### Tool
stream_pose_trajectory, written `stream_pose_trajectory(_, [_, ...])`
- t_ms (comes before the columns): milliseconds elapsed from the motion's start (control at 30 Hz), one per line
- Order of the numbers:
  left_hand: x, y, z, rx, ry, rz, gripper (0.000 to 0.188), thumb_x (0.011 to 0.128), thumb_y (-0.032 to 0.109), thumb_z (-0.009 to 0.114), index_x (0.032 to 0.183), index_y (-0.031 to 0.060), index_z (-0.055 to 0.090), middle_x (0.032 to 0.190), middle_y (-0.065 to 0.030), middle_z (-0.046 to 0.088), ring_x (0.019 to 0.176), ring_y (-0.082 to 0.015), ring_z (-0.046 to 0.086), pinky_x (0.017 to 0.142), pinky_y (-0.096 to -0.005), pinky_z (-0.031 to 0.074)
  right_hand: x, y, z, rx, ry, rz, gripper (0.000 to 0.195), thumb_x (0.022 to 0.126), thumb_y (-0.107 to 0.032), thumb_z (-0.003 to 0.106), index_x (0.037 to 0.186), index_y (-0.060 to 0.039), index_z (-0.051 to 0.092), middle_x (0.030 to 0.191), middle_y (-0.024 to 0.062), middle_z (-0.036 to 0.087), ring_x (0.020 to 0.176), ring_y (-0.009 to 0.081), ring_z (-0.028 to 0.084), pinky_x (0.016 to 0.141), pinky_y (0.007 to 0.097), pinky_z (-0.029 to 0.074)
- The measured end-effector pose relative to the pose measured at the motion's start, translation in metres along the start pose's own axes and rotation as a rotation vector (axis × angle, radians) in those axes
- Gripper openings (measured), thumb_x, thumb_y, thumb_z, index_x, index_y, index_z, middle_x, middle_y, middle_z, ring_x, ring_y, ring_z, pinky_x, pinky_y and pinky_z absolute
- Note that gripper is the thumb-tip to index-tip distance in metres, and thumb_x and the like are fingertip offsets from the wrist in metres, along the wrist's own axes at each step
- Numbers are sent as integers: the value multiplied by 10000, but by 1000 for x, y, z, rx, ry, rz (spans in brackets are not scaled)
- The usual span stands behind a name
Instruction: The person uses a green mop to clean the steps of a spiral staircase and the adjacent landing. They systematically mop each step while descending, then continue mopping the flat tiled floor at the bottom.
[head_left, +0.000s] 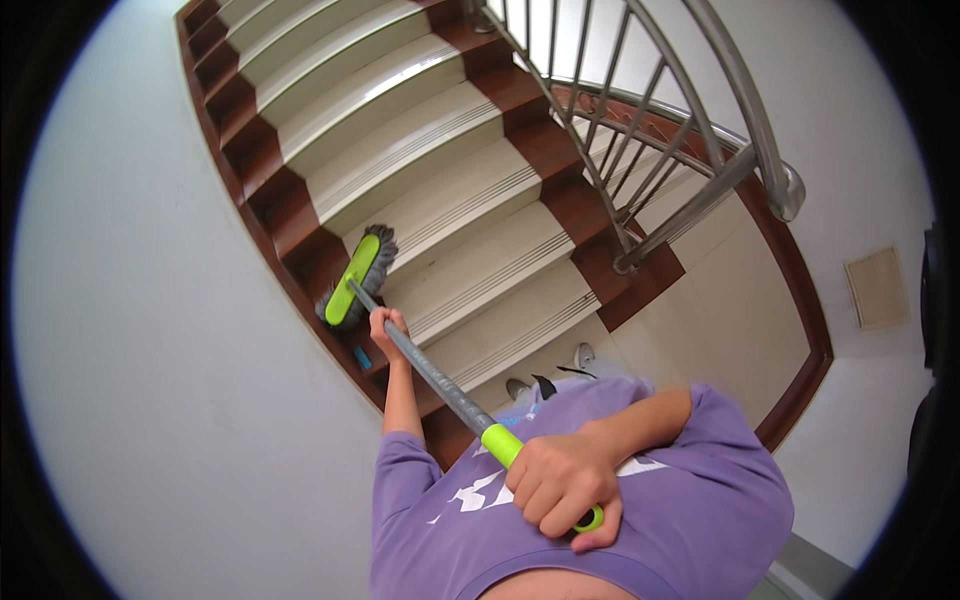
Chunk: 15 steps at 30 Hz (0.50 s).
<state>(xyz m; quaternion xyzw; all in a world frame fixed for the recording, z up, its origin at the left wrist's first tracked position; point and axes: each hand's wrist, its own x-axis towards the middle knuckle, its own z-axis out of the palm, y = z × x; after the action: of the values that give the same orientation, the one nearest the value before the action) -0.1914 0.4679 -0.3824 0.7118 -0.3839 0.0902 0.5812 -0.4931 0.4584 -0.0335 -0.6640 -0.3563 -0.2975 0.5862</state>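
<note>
A dust mop with a lime-green head plate (352, 279) and grey fringe lies tilted over the left edge of the stairs (480, 285), near the wall. Its grey pole runs diagonally towards my chest. Low on the pole, close to the mop head, my left hand (388, 330) is wrapped around it. At the upper end my right hand (564, 487) closes around the lime-green grip, whose rounded tip shows below my fingers. A small blue item (363, 358) lies on the dark red stair border beside my left hand; I cannot tell what it is.
A metal railing (664, 214) with bars stands along the stairs' right side, its end post on the dark border. A pale wall (187, 337) runs close on the left. Pale landing floor (712, 315) lies at the right, with another wall beyond. My shoes (584, 355) are by the lowest visible step.
</note>
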Motion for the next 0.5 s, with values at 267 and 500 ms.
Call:
stream_pose_trajectory(267, [-40,74,112,132,-219,139,145,733,26,583,643,9,470,648,-133,485,620,-298,503,603,-380,422,-137,-107,-79,-144,288,-54,247,787,-201,422,596,-47,443,570,71,392,462,243,420,437,362,340])
stream_pose_trajectory(500, [-48,157,270,99,-546,216,169,720,42,644,632,0,506,693,-137,508,696,-296,528,652,-380,435,-231,-190,-134,-310,502,-47,285,822,-199,399,637,-3,493,602,97,444,477,270,457,463,375,398])
